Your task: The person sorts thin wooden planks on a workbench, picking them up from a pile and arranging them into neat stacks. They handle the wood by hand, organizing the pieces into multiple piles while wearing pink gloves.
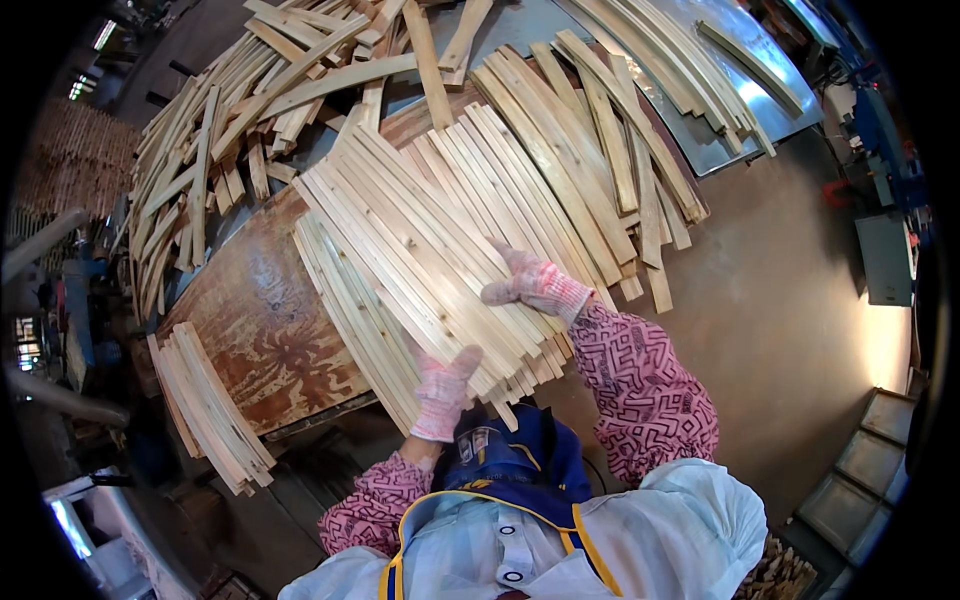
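Note:
A wide layer of pale wooden strips point(400, 250), packed side by side, lies slantwise across the middle of the table. My left hand point(445, 390), in a light knitted glove, grips the near left edge of this layer with its thumb on top and its fingers out of sight. On the right edge my right hand point(537, 284), gloved alike, holds the layer with thumb and fingers along the side. Under and beside the layer lie more pale strips point(510, 190). Left of it another row of strips point(340, 310) sticks out past the table's near edge.
A jumbled heap of wooden strips point(290, 90) covers the far left. Longer, darker strips point(560, 150) lie to the right. A stack of strips point(210, 400) sits on the left corner of the worn brown tabletop point(270, 300). More strips lie on a shiny metal sheet point(760, 80) at far right.

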The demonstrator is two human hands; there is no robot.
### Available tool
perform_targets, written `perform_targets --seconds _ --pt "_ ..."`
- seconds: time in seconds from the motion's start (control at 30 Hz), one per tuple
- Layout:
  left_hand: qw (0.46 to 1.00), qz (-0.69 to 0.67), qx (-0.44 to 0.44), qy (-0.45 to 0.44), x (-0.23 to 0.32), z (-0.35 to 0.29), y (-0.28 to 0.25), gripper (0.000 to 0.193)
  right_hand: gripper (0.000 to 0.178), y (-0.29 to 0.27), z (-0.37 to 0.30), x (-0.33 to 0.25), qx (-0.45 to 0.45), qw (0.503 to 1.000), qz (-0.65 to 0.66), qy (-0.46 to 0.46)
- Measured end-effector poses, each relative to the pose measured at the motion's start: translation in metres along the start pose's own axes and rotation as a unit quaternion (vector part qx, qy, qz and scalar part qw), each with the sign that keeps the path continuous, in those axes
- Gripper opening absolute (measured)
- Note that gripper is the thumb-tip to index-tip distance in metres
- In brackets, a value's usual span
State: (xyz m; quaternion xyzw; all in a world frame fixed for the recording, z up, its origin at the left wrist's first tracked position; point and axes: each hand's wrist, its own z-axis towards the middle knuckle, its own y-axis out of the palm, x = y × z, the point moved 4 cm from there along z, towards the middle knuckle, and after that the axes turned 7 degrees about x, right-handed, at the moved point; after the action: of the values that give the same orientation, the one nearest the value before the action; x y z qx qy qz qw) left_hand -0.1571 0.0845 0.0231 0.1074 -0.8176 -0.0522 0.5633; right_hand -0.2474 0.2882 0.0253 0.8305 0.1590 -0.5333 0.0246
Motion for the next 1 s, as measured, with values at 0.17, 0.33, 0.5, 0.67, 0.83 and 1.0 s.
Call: perform_targets --seconds 0.17,0.33,0.5,0.67,0.83,1.0 --pt "0.996 0.041 -0.004 0.076 -0.010 -0.046 0.042 0.116 0.107 -0.031 -0.062 0.020 0.042 0.998 0.047 -0.021" --pt "0.985 0.117 -0.124 0.035 -0.050 -0.036 0.067 0.118 0.107 -0.059 -0.108 0.013 0.123 0.991 0.035 0.045" --pt "0.829 0.521 -0.197 -0.057 -0.073 0.058 0.023 0.117 0.087 -0.069 -0.048 0.047 0.209 0.837 -0.475 0.176" --pt "0.856 0.405 -0.242 -0.212 -0.024 0.051 0.036 0.114 0.079 -0.058 -0.059 0.061 0.282 0.831 -0.450 0.168" --pt "0.881 0.346 -0.254 -0.199 -0.042 0.052 0.019 0.104 0.074 -0.041 -0.056 0.057 0.334 0.778 -0.508 0.162" --pt "0.891 0.326 -0.311 -0.064 -0.024 0.041 -0.034 0.092 0.069 0.005 -0.062 0.031 0.474 0.673 -0.566 0.039"
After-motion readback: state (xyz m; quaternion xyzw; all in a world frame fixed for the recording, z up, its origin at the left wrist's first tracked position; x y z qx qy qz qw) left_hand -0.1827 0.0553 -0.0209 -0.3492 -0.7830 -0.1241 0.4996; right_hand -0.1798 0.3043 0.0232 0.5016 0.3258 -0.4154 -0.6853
